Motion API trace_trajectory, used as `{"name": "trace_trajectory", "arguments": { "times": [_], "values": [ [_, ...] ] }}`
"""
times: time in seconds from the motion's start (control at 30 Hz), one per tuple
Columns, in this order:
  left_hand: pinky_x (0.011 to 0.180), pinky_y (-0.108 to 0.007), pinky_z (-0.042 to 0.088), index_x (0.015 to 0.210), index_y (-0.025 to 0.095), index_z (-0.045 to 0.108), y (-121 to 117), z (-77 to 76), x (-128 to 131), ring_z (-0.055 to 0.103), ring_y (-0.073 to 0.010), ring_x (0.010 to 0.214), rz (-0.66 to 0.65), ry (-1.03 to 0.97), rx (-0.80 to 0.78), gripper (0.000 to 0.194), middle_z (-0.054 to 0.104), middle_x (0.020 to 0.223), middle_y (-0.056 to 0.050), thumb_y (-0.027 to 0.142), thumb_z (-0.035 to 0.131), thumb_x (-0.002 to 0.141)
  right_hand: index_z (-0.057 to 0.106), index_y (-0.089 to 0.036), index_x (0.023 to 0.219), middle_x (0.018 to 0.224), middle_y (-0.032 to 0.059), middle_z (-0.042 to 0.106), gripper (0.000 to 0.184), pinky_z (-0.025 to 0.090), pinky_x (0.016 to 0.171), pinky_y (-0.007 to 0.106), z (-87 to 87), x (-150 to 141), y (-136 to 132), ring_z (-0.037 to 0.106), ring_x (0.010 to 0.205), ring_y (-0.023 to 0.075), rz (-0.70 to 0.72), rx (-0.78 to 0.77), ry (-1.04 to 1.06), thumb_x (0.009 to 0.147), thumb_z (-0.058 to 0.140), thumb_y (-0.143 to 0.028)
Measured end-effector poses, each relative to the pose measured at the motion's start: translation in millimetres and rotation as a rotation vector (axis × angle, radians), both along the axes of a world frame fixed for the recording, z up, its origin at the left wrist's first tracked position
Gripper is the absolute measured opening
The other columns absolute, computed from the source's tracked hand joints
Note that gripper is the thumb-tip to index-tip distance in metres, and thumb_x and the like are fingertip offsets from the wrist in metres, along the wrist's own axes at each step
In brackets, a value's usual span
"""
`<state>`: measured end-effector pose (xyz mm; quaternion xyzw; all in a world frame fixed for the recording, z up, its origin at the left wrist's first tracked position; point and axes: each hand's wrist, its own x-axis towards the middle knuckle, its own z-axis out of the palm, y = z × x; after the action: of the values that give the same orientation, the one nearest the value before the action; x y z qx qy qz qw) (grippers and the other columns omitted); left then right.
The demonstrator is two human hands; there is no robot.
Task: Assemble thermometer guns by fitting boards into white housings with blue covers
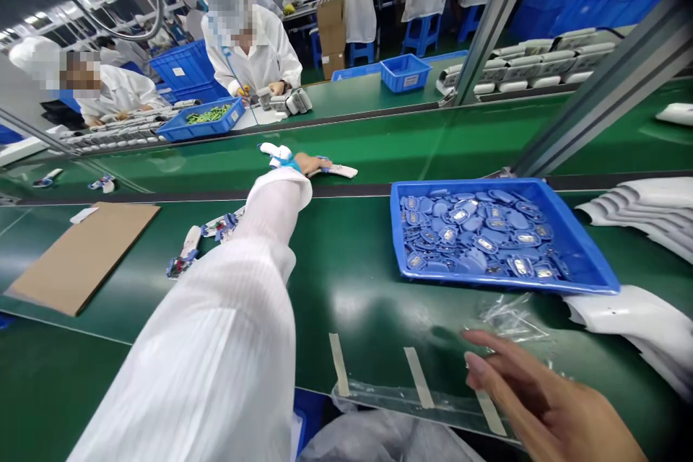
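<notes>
My left arm, in a white sleeve, reaches forward across the bench to the green conveyor belt [373, 151]. At its end my left hand [307, 163], with a blue band at the wrist, is closed on a long white plastic part [342, 171] with some blue on it. Another white part [276, 151] lies just beyond the wrist. My right hand [541, 390] hovers over the near bench edge at the lower right, fingers apart and holding nothing. Close to it lie clear plastic scraps [514, 317]. White shells with wires and blue pieces [187, 253] rest left of my sleeve.
A blue tray [403, 274] full of small blue plastic pieces stands right of centre. Stacked white curved shells [644, 209] line the right side. Brown cardboard [86, 253] lies at left. Metal posts [490, 22] rise beyond. Across the belt, people in white coats [249, 50] work.
</notes>
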<state>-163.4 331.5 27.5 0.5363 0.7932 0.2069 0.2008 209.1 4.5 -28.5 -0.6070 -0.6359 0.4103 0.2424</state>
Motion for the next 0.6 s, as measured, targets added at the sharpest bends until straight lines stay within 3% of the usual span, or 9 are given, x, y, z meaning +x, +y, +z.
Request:
{"name": "trace_trajectory", "arguments": {
  "times": [0.13, 0.23, 0.3, 0.37, 0.47, 0.6],
  "values": [
    [0.069, -0.03, 0.05, 0.095, 0.009, 0.072, -18.8, 37.3, 13.9, 0.061, -0.0152, 0.07, -0.147, -0.257, 0.072, 0.029, 0.07, 0.081, -0.01, 0.033, 0.08, 0.08, 0.076, -0.032, 0.107, 0.087, -0.0015, 0.079, 0.038, 0.052, 0.043, 0.021, 24.9, -0.3, 27.2, 0.067, 0.053, 0.0138, 0.016, 0.141, -0.043, 0.089, 0.061, -0.062],
    [0.07, -0.027, 0.049, 0.103, 0.014, 0.074, -68.2, 71.1, 29.5, 0.06, -0.0129, 0.071, -0.337, -0.423, 0.271, 0.034, 0.072, 0.089, -0.008, 0.036, 0.082, 0.079, 0.077, -0.032, 0.101, 0.09, -0.002, 0.079, 0.034, 0.053, 0.048, 0.024, 57.1, -12.2, 54.8, 0.066, 0.058, 0.0139, -0.046, 0.358, -0.043, 0.09, 0.06, -0.059],
    [0.078, -0.027, 0.049, 0.101, 0.015, 0.075, -114.4, 82.3, 45.9, 0.063, -0.0142, 0.08, -0.462, -0.465, 0.399, 0.032, 0.073, 0.094, -0.007, 0.034, 0.084, 0.077, 0.077, -0.032, 0.1, 0.096, -0.0015, 0.078, 0.029, 0.054, 0.056, 0.026, 79.0, -25.9, 68.7, 0.07, 0.073, 0.0163, -0.077, 0.491, -0.013, 0.093, 0.06, -0.054],
    [0.083, -0.027, 0.049, 0.097, 0.015, 0.074, -163.0, 80.8, 65.2, 0.064, -0.0155, 0.086, -0.522, -0.462, 0.42, 0.028, 0.073, 0.096, -0.006, 0.031, 0.084, 0.077, 0.076, -0.031, 0.103, 0.104, -0.0008, 0.077, 0.024, 0.056, 0.071, 0.029, 95.2, -41.2, 76.7, 0.071, 0.09, 0.0182, -0.061, 0.578, 0.038, 0.096, 0.06, -0.047],
    [0.077, -0.025, 0.048, 0.096, 0.015, 0.07, -226.7, 60.5, 92.0, 0.063, -0.0152, 0.082, -0.488, -0.508, 0.323, 0.03, 0.072, 0.091, -0.003, 0.034, 0.085, 0.077, 0.075, -0.028, 0.108, 0.111, 0.0015, 0.076, 0.024, 0.053, 0.091, 0.035, 101.7, -60.5, 77.2, 0.068, 0.103, 0.0198, 0.023, 0.614, 0.124, 0.1, 0.057, -0.04],
    [0.069, -0.023, 0.046, 0.097, 0.018, 0.067, -281.0, 27.5, 116.4, 0.06, -0.0134, 0.075, -0.406, -0.567, 0.191, 0.033, 0.069, 0.084, 0.001, 0.032, 0.086, 0.074, 0.076, -0.026, 0.104, 0.106, 0.0015, 0.075, 0.02, 0.05, 0.086, 0.035, 85.7, -71.1, 57.2, 0.066, 0.099, 0.02, 0.104, 0.551, 0.118, 0.099, 0.06, -0.038]
  ]
}}
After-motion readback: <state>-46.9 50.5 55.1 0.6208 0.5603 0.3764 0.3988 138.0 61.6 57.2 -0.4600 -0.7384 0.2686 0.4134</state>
